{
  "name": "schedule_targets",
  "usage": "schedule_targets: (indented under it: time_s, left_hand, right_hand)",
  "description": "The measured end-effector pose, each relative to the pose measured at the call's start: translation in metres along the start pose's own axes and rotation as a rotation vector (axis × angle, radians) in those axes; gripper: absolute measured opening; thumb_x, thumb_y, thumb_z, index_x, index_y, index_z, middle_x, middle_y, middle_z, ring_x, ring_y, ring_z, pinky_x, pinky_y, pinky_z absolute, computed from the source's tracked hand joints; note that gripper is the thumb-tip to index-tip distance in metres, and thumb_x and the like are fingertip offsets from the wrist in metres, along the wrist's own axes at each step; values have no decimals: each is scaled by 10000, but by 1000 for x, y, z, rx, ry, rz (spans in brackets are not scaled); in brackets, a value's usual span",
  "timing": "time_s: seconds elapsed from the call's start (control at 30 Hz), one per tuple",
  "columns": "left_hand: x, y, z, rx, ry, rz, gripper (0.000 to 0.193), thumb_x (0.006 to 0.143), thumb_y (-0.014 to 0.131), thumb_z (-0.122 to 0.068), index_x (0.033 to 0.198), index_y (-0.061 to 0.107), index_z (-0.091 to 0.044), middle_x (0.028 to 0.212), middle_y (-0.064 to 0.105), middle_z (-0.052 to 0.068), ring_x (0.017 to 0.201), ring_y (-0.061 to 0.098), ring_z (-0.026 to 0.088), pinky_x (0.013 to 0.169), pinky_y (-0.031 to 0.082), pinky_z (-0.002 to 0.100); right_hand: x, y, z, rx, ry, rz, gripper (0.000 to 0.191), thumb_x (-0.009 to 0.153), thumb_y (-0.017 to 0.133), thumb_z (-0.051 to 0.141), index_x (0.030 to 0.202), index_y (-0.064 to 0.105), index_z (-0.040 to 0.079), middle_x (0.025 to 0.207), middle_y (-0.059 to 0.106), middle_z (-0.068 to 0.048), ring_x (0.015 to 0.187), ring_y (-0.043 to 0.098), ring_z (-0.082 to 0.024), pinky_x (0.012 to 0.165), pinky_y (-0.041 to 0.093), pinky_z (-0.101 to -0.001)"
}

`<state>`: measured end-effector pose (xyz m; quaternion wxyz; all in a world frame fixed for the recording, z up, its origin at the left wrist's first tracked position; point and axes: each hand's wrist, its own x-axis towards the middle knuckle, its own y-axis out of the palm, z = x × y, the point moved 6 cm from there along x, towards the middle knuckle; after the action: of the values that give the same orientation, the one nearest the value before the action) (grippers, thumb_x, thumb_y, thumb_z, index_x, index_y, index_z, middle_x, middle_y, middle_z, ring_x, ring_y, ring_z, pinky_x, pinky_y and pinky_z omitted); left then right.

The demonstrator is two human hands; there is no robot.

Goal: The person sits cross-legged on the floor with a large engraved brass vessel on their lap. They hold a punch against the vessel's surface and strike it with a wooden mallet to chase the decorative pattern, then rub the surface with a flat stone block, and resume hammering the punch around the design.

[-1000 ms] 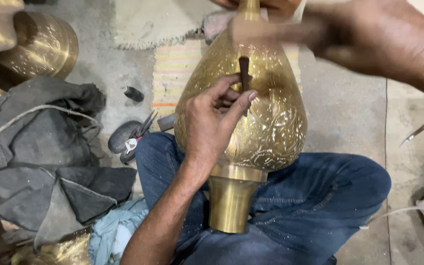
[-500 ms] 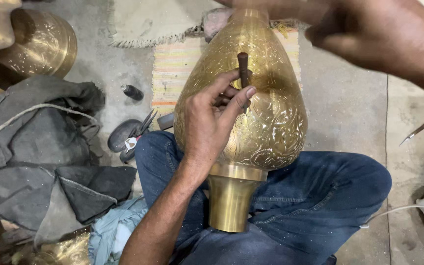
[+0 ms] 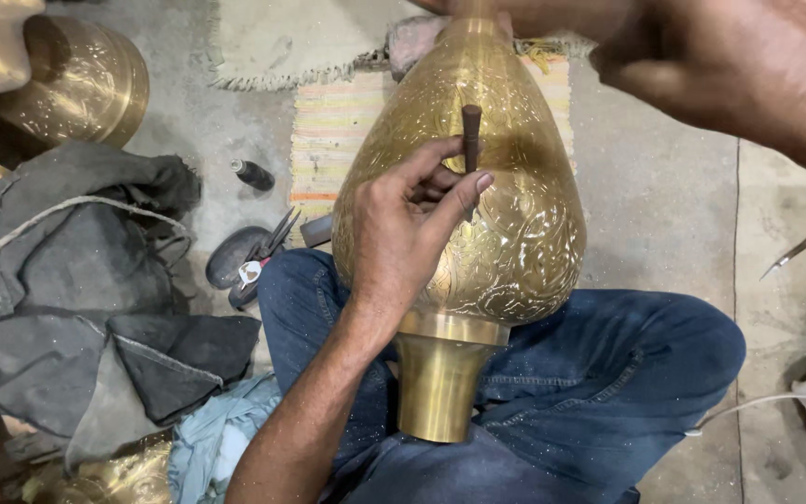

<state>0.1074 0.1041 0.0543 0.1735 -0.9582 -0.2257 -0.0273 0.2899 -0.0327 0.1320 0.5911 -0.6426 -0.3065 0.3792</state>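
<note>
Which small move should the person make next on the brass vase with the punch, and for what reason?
Probably bring the right hand down to strike the punch. The left hand holds the dark punch upright, its tip on the engraved brass vase that rests across the lap, while the right hand is raised above near the vase's neck. Whether it holds a hammer cannot be seen.

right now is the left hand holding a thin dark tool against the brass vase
Yes, the left hand pinches a thin dark punch upright against the engraved brass vase.

Engraved brass vase (image 3: 506, 233) on lap, dark punch (image 3: 470, 135) upright against it.
</note>
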Motion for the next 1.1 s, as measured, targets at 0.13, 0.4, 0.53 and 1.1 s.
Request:
schedule_targets:
  time_s: [0.13,0.4,0.53,1.1]
  left_hand:
    - [-3,-2,0,2,-45,-29,378,944,735,-263,1275,702,-82,810,801,56,748,798,110,638,663,286]
    - [2,-1,0,49,36,-30,376,955,741,-280,1257,709,-59,851,802,56,753,791,114,668,674,277]
    - [1,-2,5,50,17,-34,381,947,736,-294,1255,711,-70,856,805,46,751,798,109,672,684,276]
    - [1,-5,-8,62,-13,-11,393,951,742,-288,1272,708,-63,799,795,39,716,782,100,635,631,257]
  right_hand:
    - [-3,5,-7,369,95,-29,197,987,727,153,1045,671,-26,756,691,-146,665,710,-234,585,594,-371]
    - [-4,12,-6,-104,41,57,219,990,740,232,1124,694,65,734,715,-111,686,731,-247,631,587,-374]
    - [-2,10,-3,58,-34,-33,272,949,768,236,1160,726,70,765,721,-136,667,720,-289,621,576,-410]
    - [-7,24,-24,519,75,-140,203,1074,688,145,944,683,-10,750,677,-165,642,650,-249,581,519,-408]
